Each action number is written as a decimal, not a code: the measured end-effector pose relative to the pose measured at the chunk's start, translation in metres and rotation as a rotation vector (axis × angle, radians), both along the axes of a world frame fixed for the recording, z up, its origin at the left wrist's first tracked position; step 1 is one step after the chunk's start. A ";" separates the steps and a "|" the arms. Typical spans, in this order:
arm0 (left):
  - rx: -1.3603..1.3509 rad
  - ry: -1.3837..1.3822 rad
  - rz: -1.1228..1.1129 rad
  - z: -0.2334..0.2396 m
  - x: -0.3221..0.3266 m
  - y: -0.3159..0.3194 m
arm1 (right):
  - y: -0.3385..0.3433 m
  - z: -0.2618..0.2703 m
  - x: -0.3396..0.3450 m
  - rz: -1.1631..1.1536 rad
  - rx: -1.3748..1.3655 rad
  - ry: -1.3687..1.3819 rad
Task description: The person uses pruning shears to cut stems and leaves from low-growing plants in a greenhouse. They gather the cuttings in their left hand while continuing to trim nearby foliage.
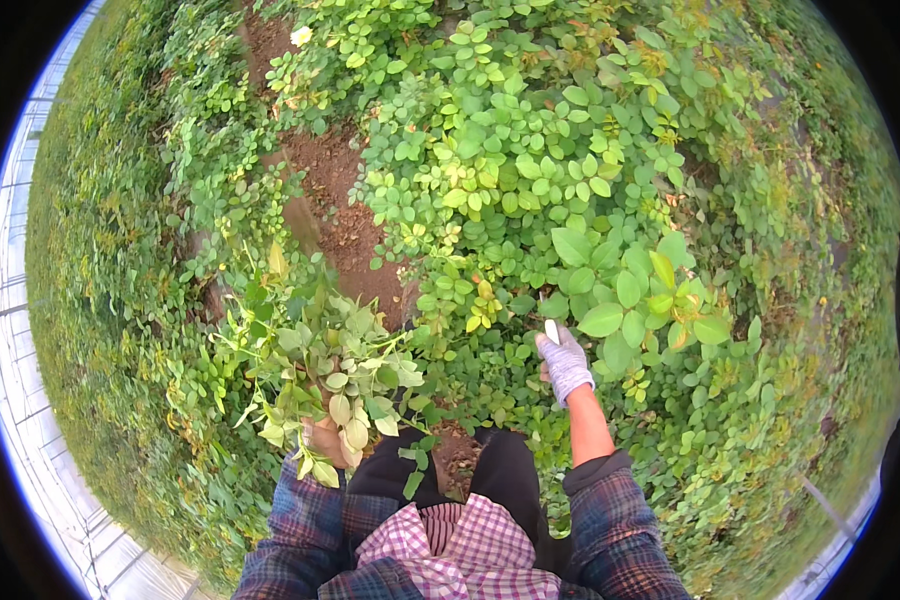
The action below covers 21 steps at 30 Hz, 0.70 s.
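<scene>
A bundle of cut leafy stems [330, 360] fills my left hand [326, 442], whose fingers are mostly hidden behind the foliage. Leaves in this bundle show both green faces and paler undersides. My right hand [565, 364], in a light grey-purple knit glove, grips a hand tool with a white handle [552, 331]. The tool's far end runs in among the leaves, so its kind cannot be told. Just right of that hand rises a tall shoot with broad green leaves [622, 300]. Dense rose bushes [517, 187] spread ahead of both hands.
A strip of brown soil [337, 195] strewn with dry leaves runs between the rows at left of centre. One pale flower [301, 35] shows near the top. More bushes [120, 300] cover the left side. Greenhouse sheeting on a frame [15, 300] curves along the left rim.
</scene>
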<state>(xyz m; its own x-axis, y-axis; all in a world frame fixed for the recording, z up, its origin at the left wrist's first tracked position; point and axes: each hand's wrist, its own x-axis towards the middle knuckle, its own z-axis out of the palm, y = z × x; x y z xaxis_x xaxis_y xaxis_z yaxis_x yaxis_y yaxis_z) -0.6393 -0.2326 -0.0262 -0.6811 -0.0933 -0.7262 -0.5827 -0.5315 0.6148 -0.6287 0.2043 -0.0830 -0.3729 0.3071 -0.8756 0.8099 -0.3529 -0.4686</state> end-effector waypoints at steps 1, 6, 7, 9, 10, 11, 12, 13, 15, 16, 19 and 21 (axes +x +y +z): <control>-0.036 -0.006 -0.021 -0.002 -0.011 -0.003 | -0.004 -0.002 -0.021 -0.079 -0.001 -0.016; -0.160 -0.062 -0.108 -0.025 -0.061 -0.028 | 0.005 -0.040 -0.136 -0.584 -0.028 0.099; -0.174 -0.071 -0.124 -0.030 -0.072 -0.030 | 0.013 -0.054 -0.155 -0.657 0.027 0.136; -0.200 -0.094 -0.150 -0.034 -0.087 -0.041 | 0.017 -0.058 -0.191 -0.316 0.314 0.233; -0.214 -0.101 -0.164 -0.036 -0.096 -0.047 | 0.019 -0.067 -0.202 0.179 0.657 0.251; -0.251 -0.111 -0.152 -0.033 -0.098 -0.061 | -0.004 -0.045 -0.225 0.570 0.733 0.045; -0.253 -0.121 -0.164 -0.034 -0.104 -0.064 | -0.010 -0.041 -0.231 0.723 0.748 0.031; -0.280 -0.131 -0.170 -0.032 -0.109 -0.070 | -0.021 -0.044 -0.237 0.879 0.743 0.031; -0.288 -0.154 -0.187 -0.035 -0.119 -0.076 | -0.031 -0.061 -0.250 1.314 0.517 -0.158; -0.294 -0.159 -0.193 -0.038 -0.123 -0.079 | -0.039 -0.080 -0.242 1.354 0.530 -0.232; -0.289 -0.178 -0.223 -0.048 -0.132 -0.081 | -0.045 -0.124 -0.206 1.283 0.495 -0.442; -0.304 -0.172 -0.221 -0.049 -0.139 -0.085 | -0.047 -0.124 -0.196 1.229 0.619 -0.345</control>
<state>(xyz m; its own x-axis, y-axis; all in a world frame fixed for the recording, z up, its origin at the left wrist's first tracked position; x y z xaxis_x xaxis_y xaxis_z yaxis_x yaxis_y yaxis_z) -0.7783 -0.3179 -0.0749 -0.5796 -0.1866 -0.7933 -0.7705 -0.1913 0.6080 -0.8243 0.1577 -0.2065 -0.4774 0.3100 -0.8222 0.5495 0.8355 -0.0041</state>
